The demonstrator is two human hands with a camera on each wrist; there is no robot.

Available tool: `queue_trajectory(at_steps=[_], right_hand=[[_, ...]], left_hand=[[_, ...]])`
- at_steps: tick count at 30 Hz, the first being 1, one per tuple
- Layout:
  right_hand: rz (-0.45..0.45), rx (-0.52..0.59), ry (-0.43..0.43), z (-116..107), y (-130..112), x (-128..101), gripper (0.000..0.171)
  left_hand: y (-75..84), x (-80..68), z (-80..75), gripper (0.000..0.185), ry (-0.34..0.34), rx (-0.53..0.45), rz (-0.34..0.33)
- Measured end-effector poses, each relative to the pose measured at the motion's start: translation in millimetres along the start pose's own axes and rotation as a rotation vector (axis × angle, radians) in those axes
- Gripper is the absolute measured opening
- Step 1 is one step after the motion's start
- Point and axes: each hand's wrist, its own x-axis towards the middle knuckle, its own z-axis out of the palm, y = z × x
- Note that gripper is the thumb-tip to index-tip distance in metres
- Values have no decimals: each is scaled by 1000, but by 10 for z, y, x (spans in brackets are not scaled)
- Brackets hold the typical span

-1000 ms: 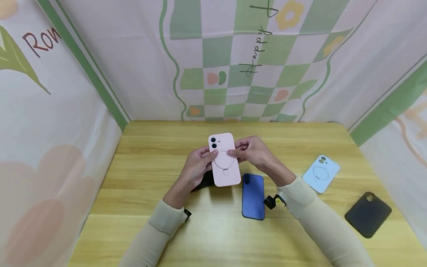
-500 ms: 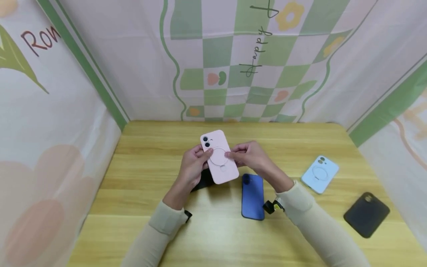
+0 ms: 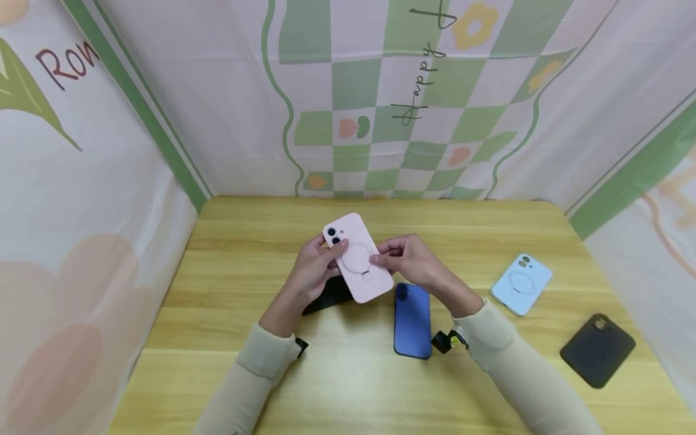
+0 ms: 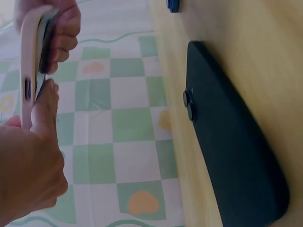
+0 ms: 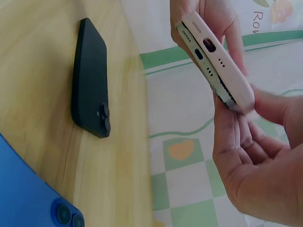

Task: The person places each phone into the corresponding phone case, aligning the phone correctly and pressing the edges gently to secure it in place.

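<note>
Above the table, both hands hold a pink phone case [image 3: 370,287] with a phone [image 5: 201,59] in it. The left hand [image 3: 312,272] grips its left edge, thumb on the back near the camera lenses. The right hand [image 3: 413,261] pinches the opposite edge, thumb by the ring outline. In the right wrist view, a gap shows between the phone's port end and the pink case, so this end is not flush. A black phone [image 4: 227,137] lies on the table below the left hand. Below the right hand lies a blue phone [image 3: 412,323]. The screen is mostly hidden.
On the right of the wooden table [image 3: 228,260] lie a light blue phone case [image 3: 535,275] and a black phone case [image 3: 595,356], the table showing through the black one's camera cutout. A patterned cloth [image 3: 353,84] hangs behind and at both sides.
The pink case has moved slightly left and tilted, its camera end turning to the left. Both hands have kept hold of it, and the right hand has dropped a little.
</note>
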Motion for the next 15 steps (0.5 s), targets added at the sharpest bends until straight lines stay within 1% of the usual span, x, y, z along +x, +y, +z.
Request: queue_trajectory(at_steps=[2, 3, 5, 7, 10, 15], right_hand=[[-36, -32, -40, -8, 8, -18, 16], [-53, -47, -64, -11, 10, -26, 16], [-76, -68, -109, -14, 9, -40, 15], [-85, -84, -132, -17, 3, -47, 15], [-76, -95, -124, -22, -8, -51, 16], [-43, -114, -45, -27, -7, -59, 23]], left_hand=[[16, 6, -7, 41, -35, -10, -12], [21, 7, -9, 41, -41, -13, -14], [24, 7, -8, 39, -36, -21, -29], [15, 5, -4, 38, -19, -34, -37], [-3, -10, 0, 39, 9, -51, -36], [-15, -25, 13, 43, 33, -59, 6]])
